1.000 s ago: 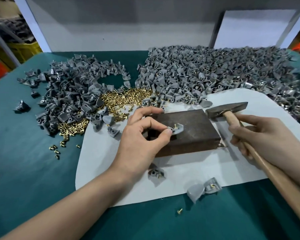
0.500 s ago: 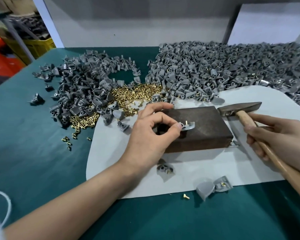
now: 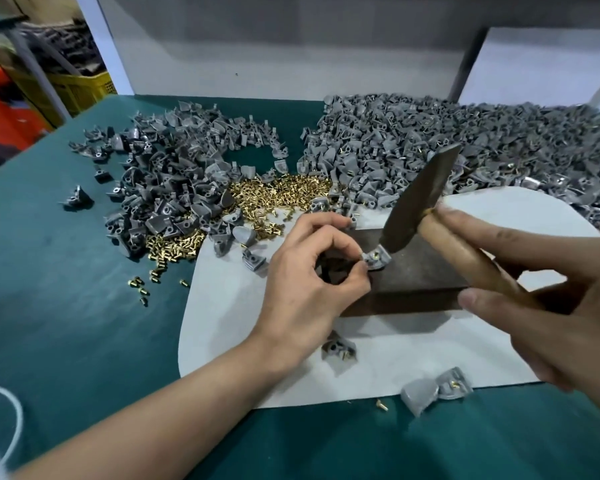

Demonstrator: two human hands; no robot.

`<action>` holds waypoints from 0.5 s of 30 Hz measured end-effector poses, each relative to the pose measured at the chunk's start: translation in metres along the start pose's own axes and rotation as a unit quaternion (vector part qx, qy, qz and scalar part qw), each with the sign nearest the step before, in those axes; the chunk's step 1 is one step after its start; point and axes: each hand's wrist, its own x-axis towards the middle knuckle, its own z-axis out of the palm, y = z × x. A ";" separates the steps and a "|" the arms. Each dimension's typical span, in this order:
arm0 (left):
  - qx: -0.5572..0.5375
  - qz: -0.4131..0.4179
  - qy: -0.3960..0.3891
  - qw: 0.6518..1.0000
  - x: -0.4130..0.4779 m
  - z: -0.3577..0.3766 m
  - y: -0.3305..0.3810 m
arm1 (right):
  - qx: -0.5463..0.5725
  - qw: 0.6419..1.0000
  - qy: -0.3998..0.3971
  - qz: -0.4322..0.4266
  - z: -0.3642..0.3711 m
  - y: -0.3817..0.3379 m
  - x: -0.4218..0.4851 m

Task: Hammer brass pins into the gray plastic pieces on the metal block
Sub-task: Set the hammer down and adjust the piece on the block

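One metal block (image 3: 420, 278), one hammer (image 3: 418, 202) and one gray plastic piece (image 3: 376, 259) under work are counted. The piece is set on the left part of the block's top face, and the block is laid on a white sheet (image 3: 229, 306) on the green tabletop (image 3: 66, 306). Two heaps of gray pieces are spread toward the far edge, a darker heap (image 3: 174, 188) at the left and a larger heap (image 3: 465, 143) at the right, with one pile of brass pins (image 3: 278, 195) between them. Three further pieces (image 3: 338, 349) are found near the sheet's near edge, with a single loose pin (image 3: 381, 405) just off it. The piece on the block is small, pale and angular, and what appears to be a brass pin is seated in it. It is pinched between thumb and forefinger of the left hand (image 3: 302, 271). The wooden handle is gripped by the right hand (image 3: 551, 306), with the head tilted down and its tip touching the piece.
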 end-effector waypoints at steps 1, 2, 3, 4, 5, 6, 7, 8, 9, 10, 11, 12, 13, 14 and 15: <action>-0.001 0.003 0.005 1.000 0.000 0.000 0.000 | -0.006 1.000 0.003 -0.007 0.001 -0.002 0.002; -0.003 0.006 0.009 1.000 0.000 0.000 -0.001 | -0.016 1.000 0.007 -0.018 0.003 -0.003 0.004; -0.005 0.008 0.011 1.000 0.000 0.000 -0.002 | -0.029 0.999 0.010 -0.026 0.004 -0.002 0.006; -0.009 0.009 0.010 1.000 -0.001 0.000 -0.002 | -0.038 0.999 0.011 -0.028 0.006 -0.001 0.007; -0.013 0.008 0.009 1.000 -0.001 0.000 -0.003 | -0.042 0.999 0.012 -0.026 0.008 -0.002 0.007; -0.015 0.007 0.008 1.000 -0.001 -0.001 -0.003 | -0.032 0.999 0.015 -0.022 0.008 -0.001 0.006; -0.013 0.005 0.009 1.000 -0.001 -0.001 -0.004 | -0.010 1.000 0.026 -0.011 0.007 0.000 0.005; -0.010 0.001 0.010 1.000 -0.001 -0.002 -0.004 | 0.020 0.999 0.040 0.003 0.003 0.003 0.004; -0.005 -0.004 0.011 1.000 -0.001 -0.002 -0.003 | 0.054 0.997 0.054 0.016 0.000 0.006 0.004; -0.002 -0.010 0.011 1.000 -0.001 -0.003 -0.002 | 0.088 0.994 0.065 0.031 -0.005 0.012 0.003; -0.001 -0.016 0.010 1.000 -0.001 -0.003 0.000 | 0.127 0.988 0.077 0.050 -0.010 0.019 0.003; -0.001 -0.024 0.012 1.000 -0.002 -0.004 0.002 | 0.166 0.978 0.094 0.077 -0.016 0.030 0.003; -0.002 -0.030 0.016 0.999 -0.003 -0.005 0.006 | 0.199 0.966 0.116 0.116 -0.021 0.042 0.004; 0.003 -0.032 0.023 0.999 -0.003 -0.006 0.009 | 0.220 0.954 0.132 0.153 -0.024 0.057 0.005; 0.016 -0.028 0.029 0.999 0.000 -0.007 0.015 | 0.232 0.946 0.138 0.179 -0.026 0.071 0.003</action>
